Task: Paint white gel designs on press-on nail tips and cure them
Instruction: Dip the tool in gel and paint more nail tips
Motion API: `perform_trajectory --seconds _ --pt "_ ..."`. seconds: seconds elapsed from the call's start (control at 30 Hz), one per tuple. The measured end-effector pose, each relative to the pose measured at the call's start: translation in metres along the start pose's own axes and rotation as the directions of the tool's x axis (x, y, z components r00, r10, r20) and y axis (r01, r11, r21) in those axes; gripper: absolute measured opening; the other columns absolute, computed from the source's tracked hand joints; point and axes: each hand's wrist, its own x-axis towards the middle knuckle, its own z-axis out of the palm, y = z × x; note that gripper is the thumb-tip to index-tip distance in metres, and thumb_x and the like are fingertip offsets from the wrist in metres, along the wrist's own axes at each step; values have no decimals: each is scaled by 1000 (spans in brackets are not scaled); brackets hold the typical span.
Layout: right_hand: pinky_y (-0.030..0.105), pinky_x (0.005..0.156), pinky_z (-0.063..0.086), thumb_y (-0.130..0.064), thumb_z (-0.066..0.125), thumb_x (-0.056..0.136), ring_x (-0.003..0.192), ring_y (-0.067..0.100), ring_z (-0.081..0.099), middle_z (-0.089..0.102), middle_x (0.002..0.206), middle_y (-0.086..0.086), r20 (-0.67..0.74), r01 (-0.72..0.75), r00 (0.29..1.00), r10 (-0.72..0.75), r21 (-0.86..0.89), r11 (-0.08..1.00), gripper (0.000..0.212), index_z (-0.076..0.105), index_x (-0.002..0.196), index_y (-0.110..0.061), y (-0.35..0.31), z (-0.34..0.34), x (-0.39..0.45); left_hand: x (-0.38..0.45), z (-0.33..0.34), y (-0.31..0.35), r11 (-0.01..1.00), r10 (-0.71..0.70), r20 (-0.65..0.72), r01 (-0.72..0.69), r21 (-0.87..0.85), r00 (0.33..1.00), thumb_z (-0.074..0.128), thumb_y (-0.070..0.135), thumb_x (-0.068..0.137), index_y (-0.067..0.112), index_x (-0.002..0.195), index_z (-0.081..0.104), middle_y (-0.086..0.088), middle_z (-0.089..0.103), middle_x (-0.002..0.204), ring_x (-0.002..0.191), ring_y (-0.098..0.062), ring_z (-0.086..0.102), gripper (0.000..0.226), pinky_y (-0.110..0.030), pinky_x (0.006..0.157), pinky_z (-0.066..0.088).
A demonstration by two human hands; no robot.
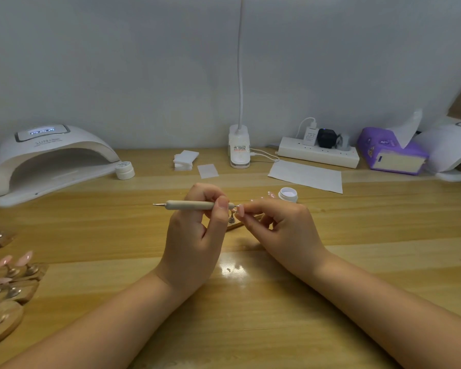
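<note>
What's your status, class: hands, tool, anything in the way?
Left hand grips dotting pen. Right hand pinches at pen's right tip. Open gel pot just behind right hand. Nothing blocking lamp.

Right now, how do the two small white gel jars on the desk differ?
The closed gel jar has its printed lid on; the open gel jar has no lid and shows pale contents. The closed one sits against the nail lamp at the left; the open one stands beyond the right hand, before the paper sheet. Both are small, white, round and upright.
</note>
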Motion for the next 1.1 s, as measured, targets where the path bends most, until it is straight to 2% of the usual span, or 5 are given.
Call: perform_trajectory --seconds 0.27,0.73,0.9,1.03,1.1 --pt "33 83 45 -21 69 87 59 11 61 74 86 -10 -3 11 1000 -11 -18 1000 11 76 95 -18 -1 0 0 0 0 1 1000 19 5 -19 -9 1000 45 28 91 24 87 52 10 58 73 70 -4 58 9 -11 63 42" --pt "25 84 45 -23 68 88 58 6 60 73 86 -12 -8 33 999 -33 -39 999 11 74 97 -20 0 0 0 -1 -1 1 998 28 -27 -30 -51 999 46 28 90 27 91 50 7 59 78 76 -3 61 5 -9 66 43" --pt "18 84 44 -22 69 88 58 7 60 73 86 -13 -16 16 1000 -16 -16 1000 10 75 95 -19 0 0 0 -2 -1 -1 995 3 -46 -8 -96 999 46 29 91 29 95 49 5 59 84 81 -10 64 5 -27 71 53" --pt "8 89 39 -24 67 89 57 8 59 73 85 -15 -20 -9 1000 9 -10 1000 11 76 94 -19 0 0 1 -1 -1 -2 994 -14 -46 9 -107 999 45 30 90 29 95 48 6 57 88 80 -9 63 6 -25 70 53" --pt "13 86 45 -23 68 89 58 7 59 72 86 -16 -21 -6 1000 6 3 1000 11 76 95 -18 0 -1 1 -1 -1 -2 994 -21 -33 17 -111 999 45 30 90 29 95 49 5 58 88 79 -10 63 6 -26 69 53"
